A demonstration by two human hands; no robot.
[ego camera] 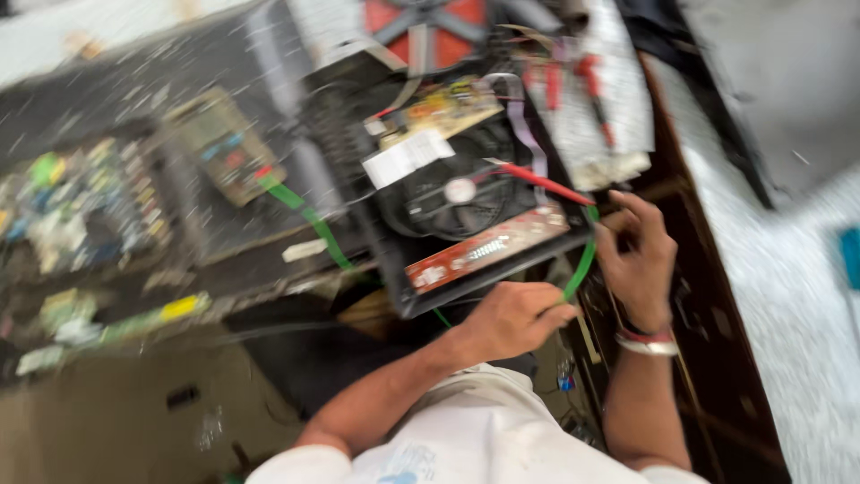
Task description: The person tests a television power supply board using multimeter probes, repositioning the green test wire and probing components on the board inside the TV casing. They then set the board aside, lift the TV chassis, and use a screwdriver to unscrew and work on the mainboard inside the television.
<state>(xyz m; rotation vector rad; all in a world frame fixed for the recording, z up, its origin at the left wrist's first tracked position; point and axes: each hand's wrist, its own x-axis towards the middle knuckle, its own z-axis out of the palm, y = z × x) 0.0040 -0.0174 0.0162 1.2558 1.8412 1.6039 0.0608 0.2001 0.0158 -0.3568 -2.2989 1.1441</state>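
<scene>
An opened black appliance chassis lies on the workbench, showing a round black fan, a red-brown circuit board along its near edge and a yellowish board farther back. My left hand rests at the chassis's near corner, fingers closed on a green wire. My right hand, with a band on its wrist, pinches the same green wire at the chassis's right side. A red wire crosses above the fan. The picture is blurred by motion.
A multimeter with a green lead lies left of the chassis. Loose circuit boards and parts clutter the far left. A red fan and red-handled tools sit at the back. The bench's brown edge runs down the right.
</scene>
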